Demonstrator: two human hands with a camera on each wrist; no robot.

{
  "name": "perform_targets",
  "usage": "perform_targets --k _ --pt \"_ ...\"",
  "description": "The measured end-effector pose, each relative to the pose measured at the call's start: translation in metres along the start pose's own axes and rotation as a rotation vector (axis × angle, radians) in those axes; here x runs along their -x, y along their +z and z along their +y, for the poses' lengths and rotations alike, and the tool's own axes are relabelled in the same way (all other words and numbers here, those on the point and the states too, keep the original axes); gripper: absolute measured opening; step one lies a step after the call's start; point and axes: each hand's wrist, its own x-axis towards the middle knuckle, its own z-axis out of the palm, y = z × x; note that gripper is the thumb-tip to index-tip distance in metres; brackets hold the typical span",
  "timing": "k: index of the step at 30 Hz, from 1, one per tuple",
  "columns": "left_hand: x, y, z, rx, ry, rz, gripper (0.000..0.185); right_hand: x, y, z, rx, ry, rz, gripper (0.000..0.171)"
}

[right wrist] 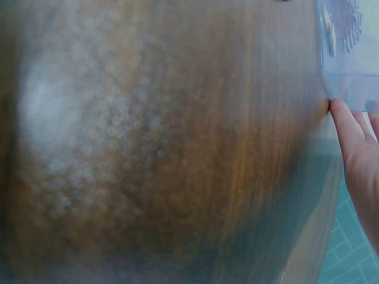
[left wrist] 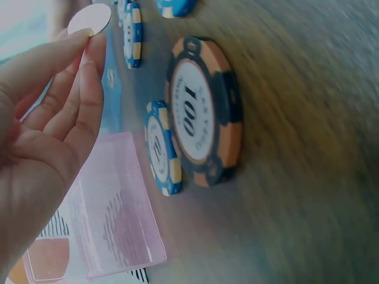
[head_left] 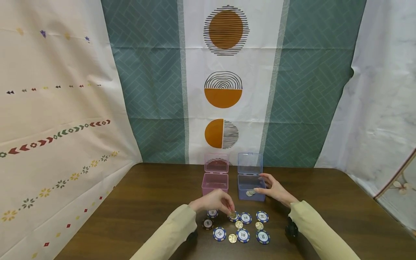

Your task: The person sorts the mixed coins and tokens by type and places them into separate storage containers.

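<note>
My left hand [head_left: 231, 212] pinches a gold coin [head_left: 232, 215] over the spread of poker chips; in the left wrist view its fingertips [left wrist: 89, 41] hold that pale coin [left wrist: 89, 19] by the edge. Below it lie an orange-and-black 100 chip [left wrist: 201, 112] and a blue chip [left wrist: 163, 148]. My right hand [head_left: 261, 183] rests with straight fingers [right wrist: 349, 136] against the open blue box [head_left: 249, 187], which holds a few coins [head_left: 250, 193]. An open pink box [head_left: 214, 184] stands just left of it.
Several blue-and-white chips [head_left: 243, 235] and gold coins [head_left: 232, 238] lie on the brown table [head_left: 146, 202] near its front edge. Patterned curtains hang behind and to both sides. The table's left and right parts are bare wood.
</note>
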Motion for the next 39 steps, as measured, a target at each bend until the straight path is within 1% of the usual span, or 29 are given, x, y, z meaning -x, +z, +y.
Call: perform_targets --k 3,9,14,16,17,19,20,23,25,26,29,34,36,39 --pt "0.000 -0.001 0.000 0.041 -0.011 0.043 0.010 0.001 0.000 -0.001 0.001 0.001 0.000 0.075" --pt "-0.002 -0.005 0.004 0.063 -0.043 0.147 0.008 0.001 0.000 0.000 0.004 -0.003 0.002 0.075" --pt "-0.003 -0.009 0.004 0.057 -0.011 0.236 0.007 0.000 0.000 -0.001 -0.004 -0.006 0.006 0.075" --pt "-0.003 -0.010 0.004 0.085 -0.015 0.276 0.006 0.000 0.000 -0.001 -0.005 -0.008 0.007 0.075" --pt "-0.004 -0.010 0.004 0.101 -0.032 0.297 0.007 0.000 0.000 -0.001 -0.007 -0.007 0.009 0.075" --pt "-0.005 -0.009 0.005 0.148 -0.073 0.343 0.008 0.000 0.000 -0.001 -0.005 -0.005 0.012 0.075" --pt "-0.006 -0.009 0.005 0.198 -0.110 0.368 0.009 0.000 0.000 0.000 0.000 -0.004 0.012 0.075" --pt "-0.009 -0.008 0.004 0.330 -0.182 0.435 0.014 0.000 0.001 0.000 0.007 0.007 0.015 0.075" --pt "-0.010 -0.007 0.004 0.409 -0.210 0.474 0.016 0.000 0.001 0.001 0.019 0.007 0.015 0.075" --pt "-0.011 -0.007 0.004 0.434 -0.217 0.489 0.016 0.000 0.001 0.001 0.023 0.008 0.015 0.075" --pt "-0.013 -0.009 0.005 0.435 -0.231 0.523 0.016 -0.001 0.002 0.002 0.026 0.016 0.020 0.075" --pt "-0.017 -0.010 0.006 0.383 -0.245 0.565 0.015 0.000 0.001 0.001 0.017 0.006 0.018 0.075" --pt "-0.020 -0.010 0.005 0.380 -0.250 0.583 0.015 0.000 0.001 0.001 0.018 -0.005 0.013 0.074" --pt "-0.024 -0.007 0.005 0.400 -0.258 0.603 0.015 0.000 0.001 0.001 0.012 -0.008 0.013 0.074"
